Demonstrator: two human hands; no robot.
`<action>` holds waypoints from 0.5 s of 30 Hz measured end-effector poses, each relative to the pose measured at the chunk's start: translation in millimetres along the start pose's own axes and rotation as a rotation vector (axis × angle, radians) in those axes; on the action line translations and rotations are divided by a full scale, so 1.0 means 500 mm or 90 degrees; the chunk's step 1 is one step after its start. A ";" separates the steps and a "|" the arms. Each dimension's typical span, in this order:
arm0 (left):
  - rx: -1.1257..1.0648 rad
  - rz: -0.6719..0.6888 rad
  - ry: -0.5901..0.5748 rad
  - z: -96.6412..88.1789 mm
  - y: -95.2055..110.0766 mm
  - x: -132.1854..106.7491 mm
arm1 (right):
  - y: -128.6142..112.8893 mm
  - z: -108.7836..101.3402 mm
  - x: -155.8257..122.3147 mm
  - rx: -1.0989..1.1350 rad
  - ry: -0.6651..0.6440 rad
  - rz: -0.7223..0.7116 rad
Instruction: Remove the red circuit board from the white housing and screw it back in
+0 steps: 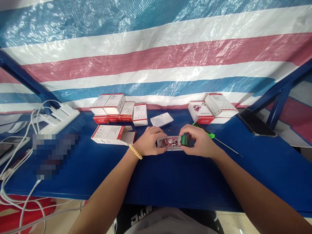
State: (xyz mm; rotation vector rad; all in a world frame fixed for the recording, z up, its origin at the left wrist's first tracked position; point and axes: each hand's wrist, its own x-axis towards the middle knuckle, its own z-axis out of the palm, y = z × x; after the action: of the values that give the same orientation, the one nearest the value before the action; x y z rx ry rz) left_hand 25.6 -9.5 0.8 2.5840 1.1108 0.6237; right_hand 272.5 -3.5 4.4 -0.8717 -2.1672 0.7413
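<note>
While the left hand curls its fingers around one end of the white casing, the right hand pinches the green battery between thumb and fingers at the other, a screwdriver beside that hand.

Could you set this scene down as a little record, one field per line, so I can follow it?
Left hand: grips the left end of a white casing
In the casing: a red circuit board
Right hand: holds a green block at the casing's right end
Worn: pale yellow coiled bracelet
Beyond the hands: flat white piece; red-and-white boxes left and right of it
Right of the casing: screwdriver with green handle, partly behind the right hand; dark phone farther right
Surface: blue table
</note>
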 end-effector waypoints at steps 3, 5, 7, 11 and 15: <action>0.003 0.042 0.058 0.010 0.008 0.002 | 0.000 0.005 -0.001 0.065 0.040 -0.012; 0.000 0.069 0.111 0.018 0.011 0.003 | -0.002 0.006 -0.002 0.132 0.061 -0.027; 0.000 0.086 0.163 0.023 0.014 0.004 | -0.006 0.004 -0.002 0.167 0.075 -0.031; 0.019 0.086 0.247 0.026 0.021 0.004 | -0.014 0.007 -0.001 0.139 0.060 0.021; 0.012 0.114 0.287 0.031 0.024 0.004 | -0.022 0.029 0.005 0.186 0.142 0.130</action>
State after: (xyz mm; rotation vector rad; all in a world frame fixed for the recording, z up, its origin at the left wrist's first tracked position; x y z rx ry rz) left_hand 41.7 -16.9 -7.5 2.6492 1.0061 1.2915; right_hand 256.1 -11.7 4.1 -0.9778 -1.7391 0.9821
